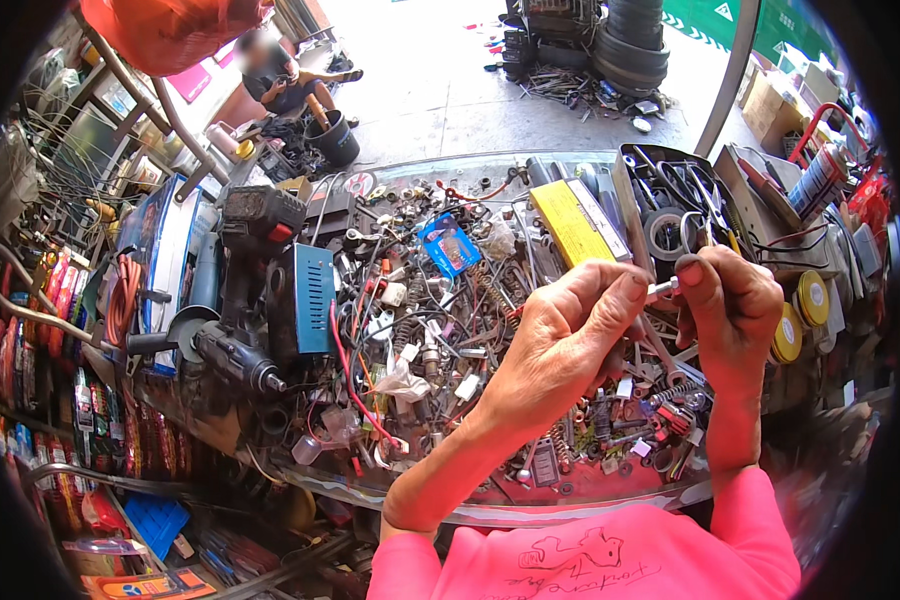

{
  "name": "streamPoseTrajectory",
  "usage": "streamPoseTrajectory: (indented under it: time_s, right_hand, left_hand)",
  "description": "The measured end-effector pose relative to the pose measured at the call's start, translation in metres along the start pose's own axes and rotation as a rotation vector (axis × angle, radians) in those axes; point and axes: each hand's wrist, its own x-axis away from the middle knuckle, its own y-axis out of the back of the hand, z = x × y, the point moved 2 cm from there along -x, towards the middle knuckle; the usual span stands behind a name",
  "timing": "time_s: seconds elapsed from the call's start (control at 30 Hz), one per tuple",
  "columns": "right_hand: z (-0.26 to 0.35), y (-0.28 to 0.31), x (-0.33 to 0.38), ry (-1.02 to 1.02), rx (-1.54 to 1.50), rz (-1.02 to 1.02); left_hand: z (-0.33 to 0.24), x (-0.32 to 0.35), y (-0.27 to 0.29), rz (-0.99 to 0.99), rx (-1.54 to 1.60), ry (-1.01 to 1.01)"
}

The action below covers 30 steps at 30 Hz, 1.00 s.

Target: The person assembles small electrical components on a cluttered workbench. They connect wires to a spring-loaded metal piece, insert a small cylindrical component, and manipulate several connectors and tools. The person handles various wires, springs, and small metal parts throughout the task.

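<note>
Above the right part of the cluttered workbench (630, 480), my left hand (575, 325) and my right hand (730, 300) come close together. Between their thumbs and fingers is a small silvery cylindrical part (661, 290), pinched from both sides. Its exact kind is too small to make out, and the fingertips hide its ends. Beneath the hands lie loose coil springs (560, 447), bolts and other small metal pieces. A yellow box (578, 222) lies just beyond my left hand, and a black tray of tools (660, 170) stands beyond my right.
A cordless impact wrench (240, 355) and a blue metal box (313, 300) stand on the bench's left side. Two yellow-lidded round tins (812, 298) are at the right. Stacked tires (632, 45) stand outside, and a person (270, 75) sits near a black bucket (335, 142).
</note>
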Motion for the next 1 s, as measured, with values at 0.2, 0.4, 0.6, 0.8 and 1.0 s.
streamPoseTrajectory:
  time_s: [0.2,0.4,0.6,0.8,1.0]
  right_hand:
    - [-0.002,0.005,0.0,-0.017,0.034,0.117]
    - [0.013,0.001,-0.003,-0.011,-0.061,0.107]
    - [0.002,0.006,-0.004,0.022,0.126,0.228]
    - [0.001,0.003,-0.004,-0.031,0.025,0.126]
    - [-0.003,0.008,-0.004,0.026,0.106,0.242]
  left_hand:
    - [0.005,0.002,0.001,-0.069,-0.134,-0.217]
    - [0.0,0.001,0.002,-0.054,-0.057,-0.14]
    - [0.005,0.0,0.003,-0.03,-0.075,-0.121]
    - [0.002,0.002,0.001,-0.011,-0.077,-0.098]
    - [0.006,0.0,0.003,-0.028,-0.073,-0.115]
